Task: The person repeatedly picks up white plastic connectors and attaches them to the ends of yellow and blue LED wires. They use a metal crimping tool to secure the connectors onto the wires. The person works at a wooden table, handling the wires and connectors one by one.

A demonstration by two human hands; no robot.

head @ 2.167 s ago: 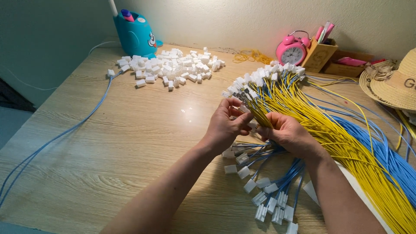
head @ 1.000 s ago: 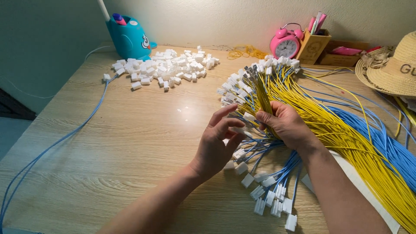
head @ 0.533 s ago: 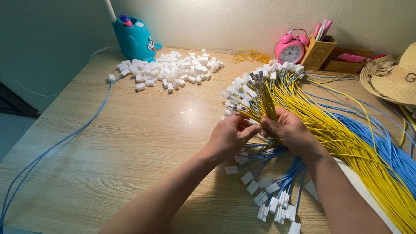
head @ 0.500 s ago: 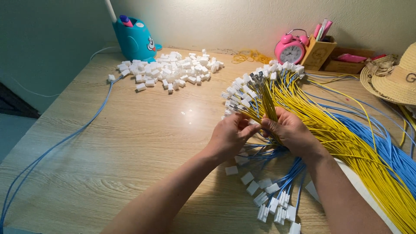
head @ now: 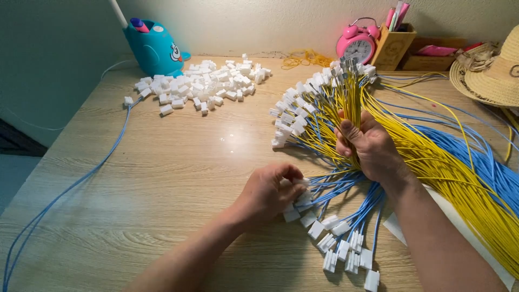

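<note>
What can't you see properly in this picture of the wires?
Head view only:
- What the left hand pinches: its curled fingers cover the white plugs there.
- How many yellow wires the right hand grips: its fist hides them.
- Where the yellow and blue wires end: cut off by the right edge.
- The straw hat: cut off at the right edge.

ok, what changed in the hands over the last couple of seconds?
The left hand left the bundle of thin yellow wires and dropped toward the person, now resting on the blue wires' white plastic connectors. The right hand kept its fist around the yellow bundle. The loose white connector pile, teal holder and pink alarm clock stayed put.
</note>
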